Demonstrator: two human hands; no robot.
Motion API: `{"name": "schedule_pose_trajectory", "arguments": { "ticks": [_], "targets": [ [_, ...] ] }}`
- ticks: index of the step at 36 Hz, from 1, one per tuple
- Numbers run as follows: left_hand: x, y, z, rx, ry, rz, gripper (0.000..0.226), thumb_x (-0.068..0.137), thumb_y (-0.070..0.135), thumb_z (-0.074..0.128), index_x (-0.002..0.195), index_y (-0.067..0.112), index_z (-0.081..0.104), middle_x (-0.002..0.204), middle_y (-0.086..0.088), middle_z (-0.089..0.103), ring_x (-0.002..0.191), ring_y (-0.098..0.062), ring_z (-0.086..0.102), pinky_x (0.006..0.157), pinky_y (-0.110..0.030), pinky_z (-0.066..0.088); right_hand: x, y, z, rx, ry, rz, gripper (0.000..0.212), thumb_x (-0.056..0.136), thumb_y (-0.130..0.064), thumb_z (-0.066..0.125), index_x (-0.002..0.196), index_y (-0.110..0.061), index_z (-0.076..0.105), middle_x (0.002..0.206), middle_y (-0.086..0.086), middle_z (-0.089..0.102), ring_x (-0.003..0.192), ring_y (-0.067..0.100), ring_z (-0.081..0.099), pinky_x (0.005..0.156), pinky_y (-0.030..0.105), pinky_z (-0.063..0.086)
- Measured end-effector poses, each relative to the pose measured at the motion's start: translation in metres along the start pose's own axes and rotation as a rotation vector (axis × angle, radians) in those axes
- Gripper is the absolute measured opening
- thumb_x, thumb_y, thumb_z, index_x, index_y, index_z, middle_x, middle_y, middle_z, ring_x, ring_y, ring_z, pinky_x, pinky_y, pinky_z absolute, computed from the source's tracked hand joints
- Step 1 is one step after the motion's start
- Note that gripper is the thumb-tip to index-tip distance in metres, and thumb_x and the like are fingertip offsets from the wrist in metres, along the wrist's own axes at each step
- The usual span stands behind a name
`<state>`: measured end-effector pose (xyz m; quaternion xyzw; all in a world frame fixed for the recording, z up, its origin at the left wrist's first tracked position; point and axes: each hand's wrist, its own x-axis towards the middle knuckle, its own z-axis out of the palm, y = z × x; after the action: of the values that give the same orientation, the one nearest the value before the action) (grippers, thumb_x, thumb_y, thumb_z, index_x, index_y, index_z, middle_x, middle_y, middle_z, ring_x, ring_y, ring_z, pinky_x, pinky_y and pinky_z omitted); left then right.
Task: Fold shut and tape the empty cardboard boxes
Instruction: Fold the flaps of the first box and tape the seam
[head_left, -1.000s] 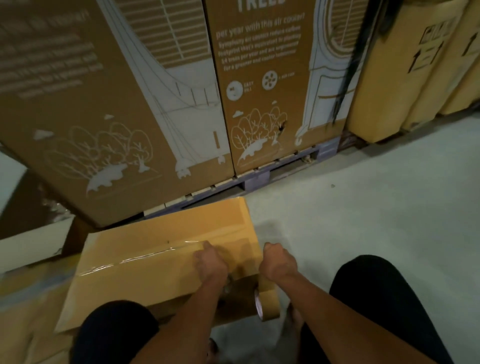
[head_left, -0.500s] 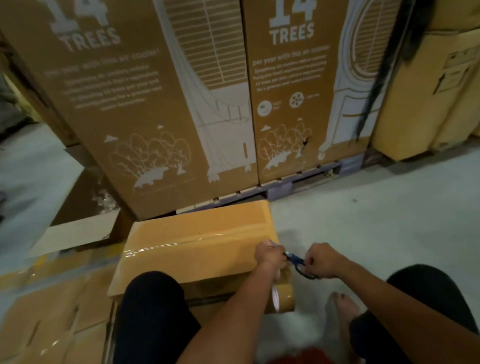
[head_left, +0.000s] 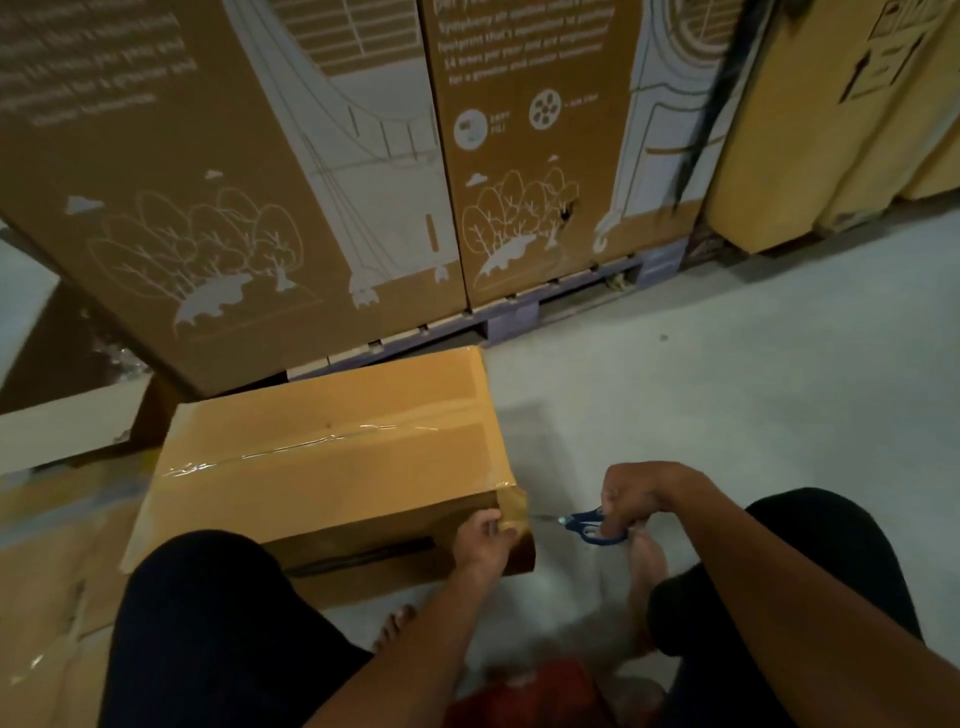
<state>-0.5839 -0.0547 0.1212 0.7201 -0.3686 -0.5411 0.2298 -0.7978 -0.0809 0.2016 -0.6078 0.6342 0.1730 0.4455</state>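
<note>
Cardboard box (head_left: 332, 457) closed, flaps folded flat, lying on the grey floor (head_left: 727, 395) directly ahead of the left hand (head_left: 485, 538) and between the knees and the pallet beyond. Clear tape (head_left: 311, 441) along the top seam, glossy and wrinkled toward the far-left end. Brown tape strip (head_left: 511, 506) wrapped over the near right corner of the box, just above the left hand's fingertips. Left hand curled against that corner, thumb and fingers pinching the tape end at the box's side wall. Right hand (head_left: 631, 501) just to the right of the left hand, apart from the box, fingers curled through the blue handles of a pair of scissors (head_left: 584, 525). Blades pointing left toward the taped corner, tips close to the left hand; contact with the tape not discernible. Blade opening not discernible owing to blur. Bare feet visible on the floor below both hands. Tall printed cartons (head_left: 291, 171) standing on a pallet (head_left: 519, 312) beyond the box, well ahead of both hands. Yellowish wrapped stacks (head_left: 831, 130) far ahead and right of the right hand. Flattened cardboard (head_left: 47, 571) lying on the floor left of the left hand, beside the box. Open carton flap (head_left: 67, 421) further left and ahead.
</note>
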Motion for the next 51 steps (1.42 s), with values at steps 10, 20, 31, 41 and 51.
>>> {"name": "schedule_pose_trajectory", "arguments": {
  "ticks": [10,20,31,41,51],
  "targets": [
    [0.009,-0.011,0.013,-0.01,0.124,0.083,0.044,0.072,0.014,0.083,0.109,0.017,0.06,0.1,0.006,0.06,0.093,-0.013,0.054,0.077,-0.021,0.04,0.008,0.014,-0.025,0.251,-0.071,0.09,0.024,0.079,-0.019,0.077,0.088,-0.001,0.065,0.066,0.006,0.053,0.06,0.015,0.05,0.056,0.023,0.05],
    [0.013,-0.022,0.017,0.093,0.03,0.092,0.016,0.078,0.02,0.074,0.083,0.03,0.062,0.099,0.0,0.065,0.092,-0.022,0.061,0.084,-0.036,0.053,0.021,0.013,-0.031,0.313,-0.134,0.155,0.026,0.078,-0.023,0.079,0.081,-0.001,0.066,0.059,0.006,0.053,0.047,0.014,0.044,0.052,0.024,0.045],
    [0.012,-0.027,0.027,-0.117,-0.078,0.003,0.016,0.084,0.012,0.069,0.097,0.021,0.069,0.09,0.0,0.07,0.087,-0.02,0.064,0.081,-0.037,0.055,0.033,0.003,-0.028,0.347,-0.301,0.187,0.029,0.077,-0.027,0.081,0.076,-0.002,0.066,0.059,0.005,0.055,0.049,0.013,0.046,0.05,0.025,0.043],
    [0.011,-0.039,0.021,-0.104,-0.11,-0.003,0.015,0.09,0.005,0.063,0.091,0.018,0.069,0.086,0.0,0.068,0.085,-0.019,0.062,0.073,-0.029,0.051,0.046,-0.007,-0.04,0.392,-0.344,0.154,0.023,0.077,-0.024,0.08,0.073,-0.004,0.068,0.06,0.003,0.056,0.051,0.01,0.046,0.049,0.022,0.043],
    [0.01,-0.043,0.025,-0.081,-0.077,0.09,0.013,0.09,0.023,0.067,0.077,0.02,0.067,0.072,0.003,0.065,0.07,-0.011,0.059,0.063,-0.028,0.046,0.048,-0.009,-0.042,0.333,-0.437,0.201,0.03,0.079,-0.028,0.079,0.063,-0.007,0.064,0.057,0.002,0.054,0.047,0.01,0.044,0.044,0.021,0.041]
  ]
}}
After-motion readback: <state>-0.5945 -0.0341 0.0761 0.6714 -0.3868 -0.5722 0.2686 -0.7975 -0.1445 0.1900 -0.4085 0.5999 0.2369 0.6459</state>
